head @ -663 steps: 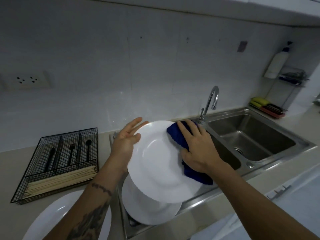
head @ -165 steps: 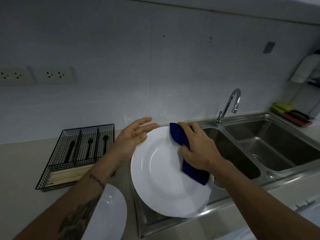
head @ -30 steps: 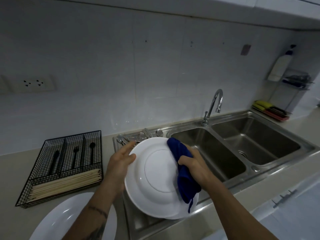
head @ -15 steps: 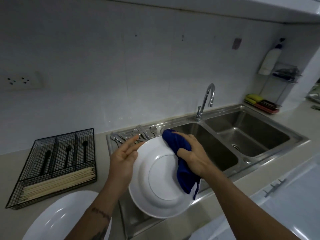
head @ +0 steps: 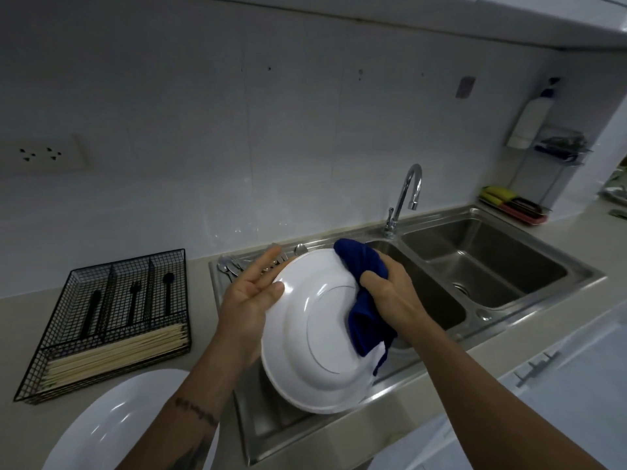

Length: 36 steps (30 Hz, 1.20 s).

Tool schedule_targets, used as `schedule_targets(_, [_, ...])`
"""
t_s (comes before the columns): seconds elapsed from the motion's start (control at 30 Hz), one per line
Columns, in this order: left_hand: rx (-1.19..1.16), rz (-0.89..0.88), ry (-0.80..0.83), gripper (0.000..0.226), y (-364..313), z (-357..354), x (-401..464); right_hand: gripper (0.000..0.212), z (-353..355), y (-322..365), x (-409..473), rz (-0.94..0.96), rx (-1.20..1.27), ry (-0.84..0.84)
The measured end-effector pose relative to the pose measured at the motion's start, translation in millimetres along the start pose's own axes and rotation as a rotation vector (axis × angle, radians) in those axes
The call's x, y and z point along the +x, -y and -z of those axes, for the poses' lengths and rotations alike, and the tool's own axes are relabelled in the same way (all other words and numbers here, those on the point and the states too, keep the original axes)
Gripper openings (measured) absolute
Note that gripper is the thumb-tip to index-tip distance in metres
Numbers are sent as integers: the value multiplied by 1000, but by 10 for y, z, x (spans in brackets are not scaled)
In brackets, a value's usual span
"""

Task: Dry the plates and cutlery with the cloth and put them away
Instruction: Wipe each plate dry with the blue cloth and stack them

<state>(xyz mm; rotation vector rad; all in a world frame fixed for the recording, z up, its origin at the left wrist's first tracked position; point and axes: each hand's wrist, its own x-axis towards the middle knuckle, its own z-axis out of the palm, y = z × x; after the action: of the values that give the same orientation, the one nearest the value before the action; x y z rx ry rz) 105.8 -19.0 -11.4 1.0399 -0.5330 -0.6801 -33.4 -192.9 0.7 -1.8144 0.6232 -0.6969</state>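
Observation:
A white plate is held tilted above the sink's draining board, its underside with the foot ring facing me. My left hand supports its left rim, thumb on the underside and fingers straight behind it. My right hand grips a dark blue cloth and presses it against the plate's right edge. Metal cutlery lies on the draining board behind the plate. Another white plate rests on the counter at the lower left.
A black wire cutlery tray with black utensils and pale chopsticks stands on the counter to the left. A double steel sink with a tap lies to the right. Sponges and a bottle rack sit at the far right.
The plate has been turned over since 5.5 s ago, its underside now facing me. Over the last second the cloth has moved up along the plate's right rim.

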Motion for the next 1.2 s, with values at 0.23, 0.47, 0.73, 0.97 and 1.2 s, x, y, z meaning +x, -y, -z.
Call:
schedule_targets(0.23, [-314,42,-275,53,-59,143,63,79,-94,-229,-331,36,-497,8])
schedule_targets(0.47, [-435,104,-380,57,-67,-26,166,76,-603,-129,-736,370,-617,71])
schedule_targets(0.73, [-523,172,-361,56,-37,-104,134,67,-858,213,-447,586,-773,154])
schedule_targets(0.97, [-527,173,-264,57,-110,11,66,65,-901,474,71,416,-709,244])
schedule_targets(1.2, [-420,89,-253,65,-213,230,-25,59,-547,278,281,50,-463,114])
